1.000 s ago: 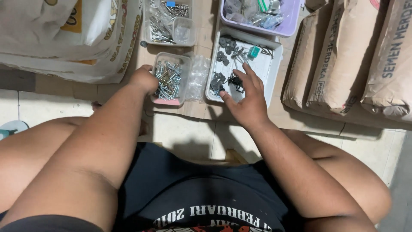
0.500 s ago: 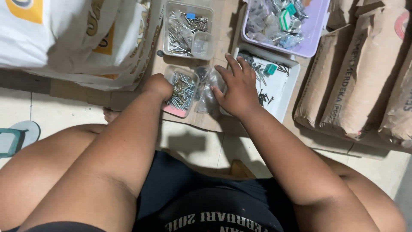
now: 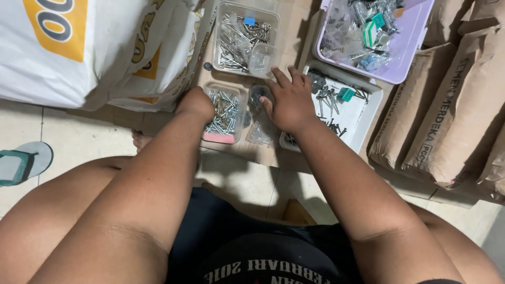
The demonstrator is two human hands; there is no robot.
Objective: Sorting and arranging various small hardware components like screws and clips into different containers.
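My left hand is curled against the left edge of a small clear box of screws with a pink bottom strip; its fingers are hidden from me. My right hand lies flat with fingers spread, palm down over small clear bags and the left edge of a white tray of dark screws. Whether anything is pinched under either hand is hidden. Just beyond my fingertips stands a larger clear box of nails and bolts.
A lilac tub of bagged hardware sits at the top right. Brown paper sacks lean at the right, white printed sacks at the left. A green sandal lies on the tiled floor. My knees frame the bottom.
My right hand has moved left, off the middle of the white tray to its left edge and the small bags. The view has shifted so the boxes sit lower. My left hand stays at the small box.
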